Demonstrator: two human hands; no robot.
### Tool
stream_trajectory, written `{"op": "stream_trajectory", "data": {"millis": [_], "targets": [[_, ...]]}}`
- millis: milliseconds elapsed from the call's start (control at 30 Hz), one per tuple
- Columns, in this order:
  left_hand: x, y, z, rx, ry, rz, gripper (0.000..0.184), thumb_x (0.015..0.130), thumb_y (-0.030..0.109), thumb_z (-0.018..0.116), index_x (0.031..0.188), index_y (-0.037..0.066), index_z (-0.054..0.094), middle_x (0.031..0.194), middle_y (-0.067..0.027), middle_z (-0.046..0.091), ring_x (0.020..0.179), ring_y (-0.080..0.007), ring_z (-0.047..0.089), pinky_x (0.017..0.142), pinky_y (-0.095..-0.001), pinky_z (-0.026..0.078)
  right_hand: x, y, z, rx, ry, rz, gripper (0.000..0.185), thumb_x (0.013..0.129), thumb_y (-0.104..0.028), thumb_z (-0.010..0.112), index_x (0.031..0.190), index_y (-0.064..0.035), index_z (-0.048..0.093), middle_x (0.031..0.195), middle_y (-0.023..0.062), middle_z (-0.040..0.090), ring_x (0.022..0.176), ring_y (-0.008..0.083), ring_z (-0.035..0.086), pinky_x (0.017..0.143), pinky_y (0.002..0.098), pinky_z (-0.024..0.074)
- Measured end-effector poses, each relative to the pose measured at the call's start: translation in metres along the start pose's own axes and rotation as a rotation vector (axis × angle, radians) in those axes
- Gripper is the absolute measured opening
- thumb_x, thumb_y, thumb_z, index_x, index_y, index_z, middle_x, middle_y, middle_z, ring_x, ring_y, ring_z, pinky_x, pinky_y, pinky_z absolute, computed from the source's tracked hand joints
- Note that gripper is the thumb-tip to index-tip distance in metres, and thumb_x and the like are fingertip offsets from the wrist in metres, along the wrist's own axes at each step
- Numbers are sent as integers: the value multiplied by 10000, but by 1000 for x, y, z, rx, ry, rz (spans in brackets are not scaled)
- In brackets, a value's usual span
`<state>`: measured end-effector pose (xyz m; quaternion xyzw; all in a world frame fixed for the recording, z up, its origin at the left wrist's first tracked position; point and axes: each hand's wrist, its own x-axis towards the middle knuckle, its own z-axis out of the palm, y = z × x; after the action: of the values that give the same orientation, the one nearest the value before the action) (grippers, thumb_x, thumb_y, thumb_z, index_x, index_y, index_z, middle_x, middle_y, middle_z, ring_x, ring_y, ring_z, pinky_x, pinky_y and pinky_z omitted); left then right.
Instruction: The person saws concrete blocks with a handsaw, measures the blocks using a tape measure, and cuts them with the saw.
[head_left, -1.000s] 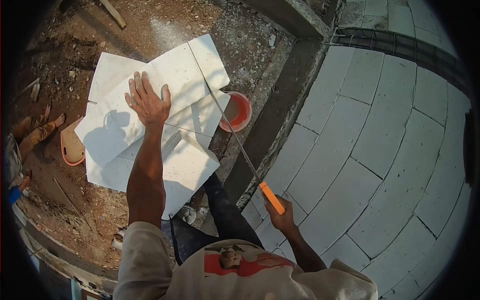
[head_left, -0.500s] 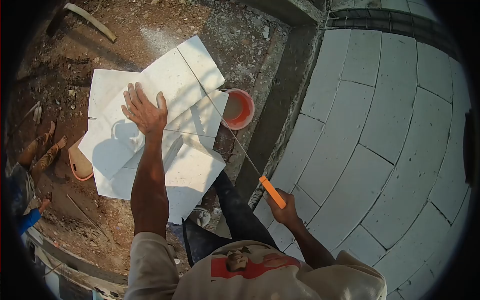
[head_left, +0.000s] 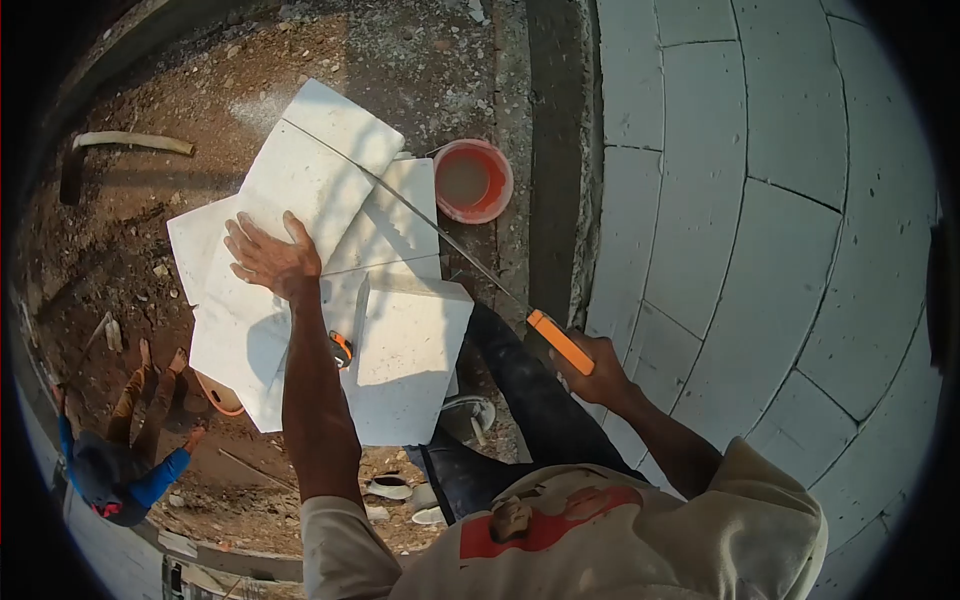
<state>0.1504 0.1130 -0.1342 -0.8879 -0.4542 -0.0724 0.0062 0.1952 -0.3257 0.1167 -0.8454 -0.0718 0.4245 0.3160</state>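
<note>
My left hand (head_left: 268, 258) lies flat with fingers spread on a long white block (head_left: 310, 180) that rests across other white blocks (head_left: 405, 335). Around the orange handle of a saw (head_left: 562, 343) the fingers of my right hand (head_left: 592, 368) are wrapped. The thin saw blade (head_left: 450, 240) runs up and left to the block, where it lies in line with a dark cut near the block's far end. An orange and black tape measure (head_left: 340, 350) sits on the blocks beside my left forearm.
A red bucket (head_left: 473, 181) stands right of the blocks. A wall of white blocks (head_left: 740, 200) fills the right side. At the lower left is another person (head_left: 120, 470) in blue sleeves. A curved wooden handle (head_left: 135, 140) lies on the dirt, and shoes (head_left: 388, 487) lie below.
The view has turned, so the blocks and wall appear rotated. The tape measure and more of the other person have come into view. My left hand stays on the block and my right hand on the saw.
</note>
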Motion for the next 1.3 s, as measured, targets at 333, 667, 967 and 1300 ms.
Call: {"op": "stream_trajectory", "data": {"millis": [333, 667, 967, 1300], "targets": [[7, 3, 10, -12, 55, 42, 784, 1051, 588, 475, 1620, 59, 367, 1692, -184, 329, 1575, -372, 280, 1228, -654, 238, 183, -66, 49, -52, -88, 43, 236, 903, -220, 707, 931, 13, 689, 714, 189, 685, 660, 305, 703, 655, 454, 533], [1, -3, 15, 25, 38, 57, 816, 1055, 609, 461, 1624, 35, 352, 1692, -203, 307, 1576, -395, 270, 1213, -678, 243, -10, 41, -1, 56, -101, 45, 227, 947, -180, 693, 1066, 14, 708, 781, 183, 716, 709, 354, 740, 670, 423, 578], [-6, -7, 9, -16, 92, 58, 802, 1031, 603, 509, 1592, 39, 409, 1670, -217, 360, 1555, -390, 312, 1213, -641, 253, 154, -100, 32, 139, 17, -143, 257, 948, -212, 720, 902, 33, 661, 750, 153, 664, 676, 215, 637, 659, 405, 517], [-2, -8, 13, 104, 129, 75, 756, 1010, 551, 579, 1565, 52, 462, 1648, -207, 405, 1527, -387, 365, 1205, -599, 287, 120, -44, -18, 95, -210, 71, 309, 957, -279, 737, 951, 29, 707, 754, 149, 670, 679, 237, 652, 684, 411, 511]]}}
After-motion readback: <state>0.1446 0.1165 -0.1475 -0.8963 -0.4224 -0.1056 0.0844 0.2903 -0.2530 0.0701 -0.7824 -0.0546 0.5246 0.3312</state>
